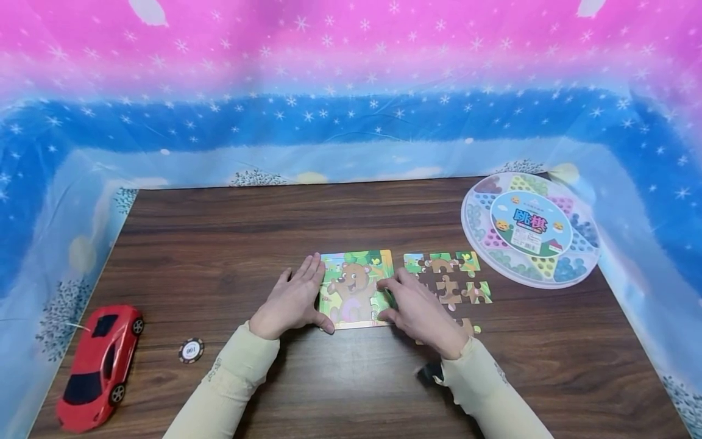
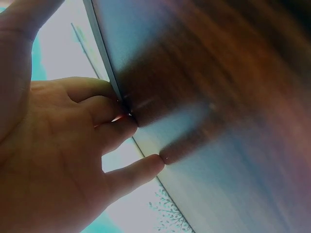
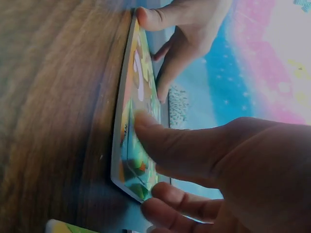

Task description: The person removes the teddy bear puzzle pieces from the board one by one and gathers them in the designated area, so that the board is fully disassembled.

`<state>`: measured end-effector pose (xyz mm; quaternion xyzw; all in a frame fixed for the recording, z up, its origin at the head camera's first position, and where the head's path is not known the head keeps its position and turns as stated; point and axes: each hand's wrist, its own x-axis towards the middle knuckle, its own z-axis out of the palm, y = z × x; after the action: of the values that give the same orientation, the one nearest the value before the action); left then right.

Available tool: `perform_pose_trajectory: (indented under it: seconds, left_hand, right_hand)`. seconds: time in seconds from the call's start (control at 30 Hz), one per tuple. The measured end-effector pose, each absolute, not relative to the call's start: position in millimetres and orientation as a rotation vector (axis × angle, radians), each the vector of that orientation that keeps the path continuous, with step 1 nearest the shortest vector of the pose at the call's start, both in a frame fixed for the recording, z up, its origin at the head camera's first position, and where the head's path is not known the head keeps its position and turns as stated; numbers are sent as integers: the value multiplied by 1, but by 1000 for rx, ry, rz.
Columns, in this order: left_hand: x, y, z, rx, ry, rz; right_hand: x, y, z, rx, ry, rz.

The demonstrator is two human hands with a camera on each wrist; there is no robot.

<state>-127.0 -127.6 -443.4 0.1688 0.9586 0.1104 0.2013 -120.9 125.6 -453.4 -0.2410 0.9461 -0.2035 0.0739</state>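
Puzzle board [image 1: 356, 286] with the bear picture lies flat on the wooden table [image 1: 230, 244], in the middle and near my edge of it. My left hand [image 1: 293, 302] rests along the board's left side, fingers stretched out and flat, the thumb lying against the lower left corner; it grasps nothing, it only steadies. In the left wrist view those fingertips [image 2: 153, 162] touch down on the surface right at the board's edge. My right hand [image 1: 417, 311] sits at the board's right side, fingers relaxed and straight. In the right wrist view my thumb [image 3: 146, 128] presses on the printed face near the lower right corner, while the other fingers [image 3: 180, 199] lie at the board's outer edge; I pinch nothing there.

Just beside my right hand, to the right of the board, loose puzzle pieces [image 1: 446, 277] lie spread on the table, some touching one another, one partly hidden under my wrist. Farther right and back stands a round clear game box [image 1: 529, 228] with coloured marbles in its compartments. Well apart on the left, a poker chip [image 1: 191, 350] lies near my left sleeve [image 1: 225, 384], and a red toy car [image 1: 101, 366] stands by the table's left edge. A starry blue and pink plastic sheet [image 1: 351, 91] walls the table round.
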Motion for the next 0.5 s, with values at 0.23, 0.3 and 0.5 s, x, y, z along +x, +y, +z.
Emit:
perform_pose_trajectory:
  seconds: [0.23, 0.3, 0.5]
  left_hand:
    - [-128, -128, -444, 473, 2682, 308]
    - [-128, -128, -444, 474, 2684, 306]
    - [-128, -128, -443, 467, 2673, 308]
  right_hand:
    - [-123, 124, -451, -728, 2811, -554]
    - [-123, 122, -451, -716, 2815, -544]
    - [-124, 120, -451, -703, 2824, -528]
